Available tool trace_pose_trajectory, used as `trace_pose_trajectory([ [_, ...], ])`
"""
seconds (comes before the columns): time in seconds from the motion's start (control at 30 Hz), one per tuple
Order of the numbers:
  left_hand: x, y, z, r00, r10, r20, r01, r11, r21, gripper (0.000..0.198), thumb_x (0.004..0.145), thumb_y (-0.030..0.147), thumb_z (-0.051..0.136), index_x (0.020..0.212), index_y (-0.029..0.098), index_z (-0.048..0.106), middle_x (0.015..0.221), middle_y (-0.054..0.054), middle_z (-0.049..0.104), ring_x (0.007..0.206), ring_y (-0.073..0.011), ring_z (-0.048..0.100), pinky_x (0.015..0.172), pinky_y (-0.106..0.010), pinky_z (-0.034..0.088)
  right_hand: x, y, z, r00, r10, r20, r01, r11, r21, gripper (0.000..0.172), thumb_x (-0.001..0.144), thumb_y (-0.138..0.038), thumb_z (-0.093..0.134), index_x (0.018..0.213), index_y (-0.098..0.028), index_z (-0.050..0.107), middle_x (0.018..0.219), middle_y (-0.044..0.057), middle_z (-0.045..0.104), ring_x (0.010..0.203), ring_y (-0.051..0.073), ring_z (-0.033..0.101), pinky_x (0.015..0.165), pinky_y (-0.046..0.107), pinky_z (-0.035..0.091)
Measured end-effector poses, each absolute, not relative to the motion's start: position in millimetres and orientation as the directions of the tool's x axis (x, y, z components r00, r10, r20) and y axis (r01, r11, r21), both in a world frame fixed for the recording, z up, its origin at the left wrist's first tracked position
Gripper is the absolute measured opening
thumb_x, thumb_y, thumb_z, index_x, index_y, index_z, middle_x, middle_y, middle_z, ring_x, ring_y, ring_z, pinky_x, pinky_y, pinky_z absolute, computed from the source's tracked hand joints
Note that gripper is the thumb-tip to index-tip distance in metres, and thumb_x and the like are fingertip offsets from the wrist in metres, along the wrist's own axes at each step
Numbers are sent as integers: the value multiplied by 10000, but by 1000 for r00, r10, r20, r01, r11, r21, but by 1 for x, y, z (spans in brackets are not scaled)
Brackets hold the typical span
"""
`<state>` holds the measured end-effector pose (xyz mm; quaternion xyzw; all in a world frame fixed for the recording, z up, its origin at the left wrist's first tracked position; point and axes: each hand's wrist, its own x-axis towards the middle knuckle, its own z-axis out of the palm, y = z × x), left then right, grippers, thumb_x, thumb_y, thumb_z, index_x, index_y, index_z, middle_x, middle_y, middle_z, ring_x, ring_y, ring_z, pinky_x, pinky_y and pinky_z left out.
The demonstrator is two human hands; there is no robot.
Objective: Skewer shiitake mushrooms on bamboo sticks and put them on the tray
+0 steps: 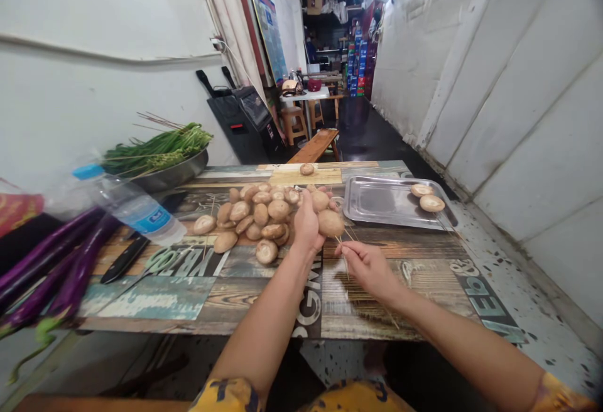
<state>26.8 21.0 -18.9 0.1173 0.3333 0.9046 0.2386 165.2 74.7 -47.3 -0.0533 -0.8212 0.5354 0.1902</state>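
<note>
**Left hand (307,227) steadies a mushroom (331,224) as right hand (370,267) grips skewers (340,242)**

At the centre of the frame, the left hand's fingers are curled around the mushroom, with another just above it in the same grasp. Right of centre, the right hand's thumb and fingertips pinch thin skewers at the mushroom's lower edge; how deep they go cannot be told. Below that hand, a bundle (372,304) of sticks lies on the table (264,286).

Just left of the left hand sits a mushroom pile (260,213), and a lone cap (307,169) lies beyond it, near the table's far edge. At right, a metal tray (377,201) carries two skewered caps (431,203) at its right end.

At left, a bottle (141,211) lies tilted near a black-handled knife (125,259) and purple eggplants (85,267). Behind it, greens (157,151) fill a bowl (176,174).
</note>
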Motion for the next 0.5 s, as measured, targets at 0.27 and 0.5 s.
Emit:
trace_pose_trajectory([
  [0.27, 34, 24, -16, -880, 474, -21, -389, -695, 604, 332, 894, 434, 496, 888, 127, 622, 772, -51, 653, 598, -112, 607, 698, -283, 514, 168, 79, -72, -766, 61, 640, -45, 988, -148, 265, 922, -111, 353, 966, -114, 614, 638, 39, 633, 541, 121, 530, 524, 241, 318],
  [0.5, 39, 26, -15, -887, 451, -105, -427, -712, 558, 363, 909, 459, 448, 870, 134, 603, 727, -40, 638, 588, -123, 609, 668, -288, 513, 163, 73, -70, -718, 73, 692, 3, 995, -102, 264, 918, -101, 336, 903, -136, 597, 604, 21, 623, 521, 121, 527, 529, 251, 313],
])
